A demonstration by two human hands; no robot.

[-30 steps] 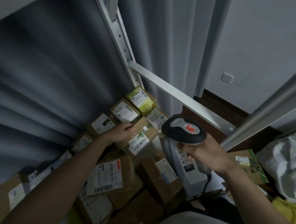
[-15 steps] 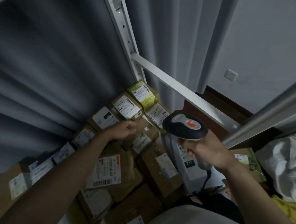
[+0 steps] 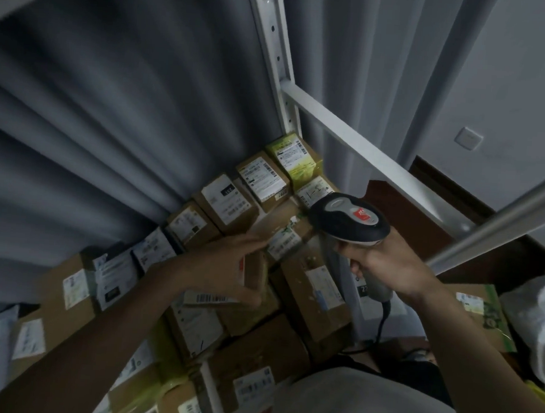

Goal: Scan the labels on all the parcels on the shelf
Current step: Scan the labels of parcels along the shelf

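Our left hand (image 3: 229, 267) clasps a tilted brown parcel (image 3: 254, 278); its label lies just left of the barcode scanner (image 3: 348, 220) gripped in our right hand (image 3: 385, 267).

Brown cardboard parcels (image 3: 319, 305) everywhere, each with a white label (image 3: 225, 195) printed in black barcode stripes. One yellow-green box (image 3: 295, 156) at the back. Black-and-grey scanner (image 3: 348, 219) with a red patch, grey pleated curtain (image 3: 110, 116), white shelf frame (image 3: 358, 141).
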